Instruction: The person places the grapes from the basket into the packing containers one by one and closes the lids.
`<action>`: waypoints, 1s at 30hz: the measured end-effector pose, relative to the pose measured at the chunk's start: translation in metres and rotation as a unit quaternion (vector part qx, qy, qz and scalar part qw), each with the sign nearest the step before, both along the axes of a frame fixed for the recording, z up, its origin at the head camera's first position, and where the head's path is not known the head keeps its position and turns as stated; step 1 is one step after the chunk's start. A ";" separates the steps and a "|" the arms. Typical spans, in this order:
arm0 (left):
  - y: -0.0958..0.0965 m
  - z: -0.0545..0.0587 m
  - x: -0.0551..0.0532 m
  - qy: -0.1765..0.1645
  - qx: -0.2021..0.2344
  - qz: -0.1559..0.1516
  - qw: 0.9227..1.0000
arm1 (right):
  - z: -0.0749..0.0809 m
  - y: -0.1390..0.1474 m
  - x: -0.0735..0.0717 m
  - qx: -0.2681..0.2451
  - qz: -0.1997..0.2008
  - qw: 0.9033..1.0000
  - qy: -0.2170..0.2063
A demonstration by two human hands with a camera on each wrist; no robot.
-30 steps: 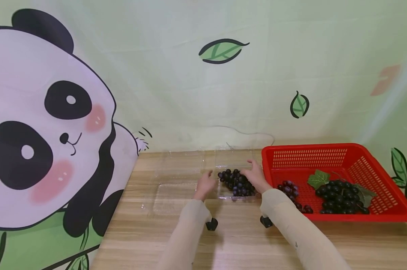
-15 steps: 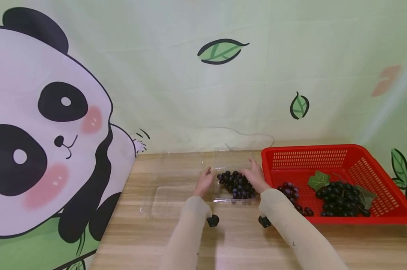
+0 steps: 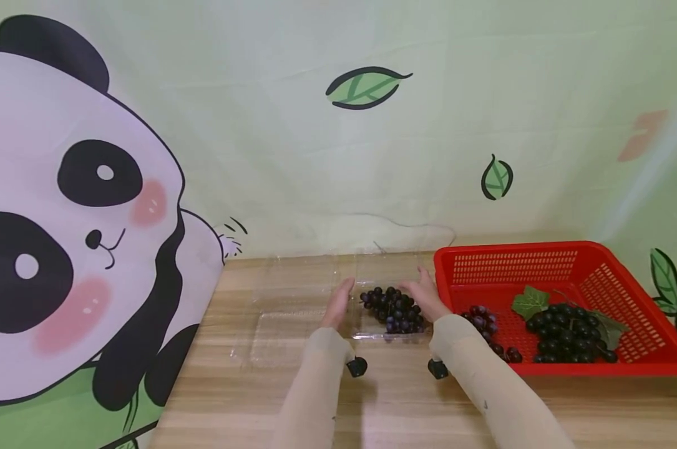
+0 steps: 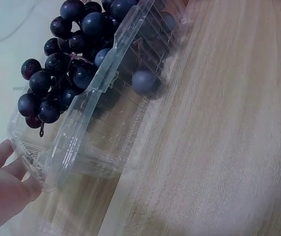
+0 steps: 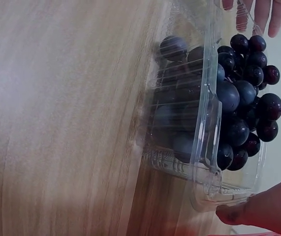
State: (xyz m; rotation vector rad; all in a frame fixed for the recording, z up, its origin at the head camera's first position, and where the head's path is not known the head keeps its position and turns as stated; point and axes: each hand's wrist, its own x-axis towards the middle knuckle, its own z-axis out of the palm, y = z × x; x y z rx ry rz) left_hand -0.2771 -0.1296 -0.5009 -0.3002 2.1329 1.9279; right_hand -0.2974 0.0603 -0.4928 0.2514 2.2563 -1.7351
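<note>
A bunch of dark purple grapes (image 3: 392, 310) lies in a clear plastic box (image 3: 372, 336) in the middle of the table. Both wrist views show the grapes rising above the box rim (image 4: 88, 101). My left hand (image 3: 338, 304) is at the box's left end, its fingers fairly straight and touching the plastic in the left wrist view. At the opposite end is my right hand (image 3: 426, 295), fingers spread. Its thumb (image 5: 258, 209) touches the box corner in the right wrist view; the other fingers are out of that view.
Right of the box stands a red basket (image 3: 563, 368) holding dark grapes (image 3: 565, 330), reddish grapes (image 3: 481, 319) and a green leaf (image 3: 531, 302). Another clear plastic container (image 3: 287, 337) lies to the left. Behind the table hangs a panda-print cloth (image 3: 248, 125).
The left hand's fingers have straightened and now lie along the box's end. The right hand has barely moved. The head view has shifted slightly; the grapes stay in the box.
</note>
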 end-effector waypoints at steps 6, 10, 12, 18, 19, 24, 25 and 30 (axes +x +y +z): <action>0.003 0.020 0.021 -0.088 0.077 0.030 0.993 | -0.002 -0.001 0.000 -0.028 -0.013 1.000 0.000; 0.001 0.010 0.011 -0.045 0.066 0.025 0.996 | -0.004 -0.001 0.000 -0.034 -0.013 0.999 -0.002; 0.000 0.000 0.003 -0.032 0.060 0.025 0.997 | -0.004 -0.001 0.000 -0.033 -0.013 0.999 -0.007; -0.001 -0.015 -0.001 -0.098 0.107 0.039 0.989 | -0.002 -0.001 0.002 -0.023 -0.002 1.000 -0.017; 0.000 -0.014 0.000 -0.112 0.116 0.040 0.986 | -0.002 0.000 0.002 -0.020 -0.001 1.000 -0.018; 0.000 -0.013 -0.001 -0.130 0.109 0.037 0.985 | -0.002 0.001 0.001 -0.017 -0.003 1.000 -0.016; 0.001 -0.014 -0.003 -0.114 0.098 0.035 0.988 | -0.003 0.001 0.002 -0.017 -0.003 1.000 -0.016; 0.001 -0.014 -0.011 -0.046 0.059 0.052 0.996 | -0.004 0.000 0.003 -0.020 0.001 1.000 -0.010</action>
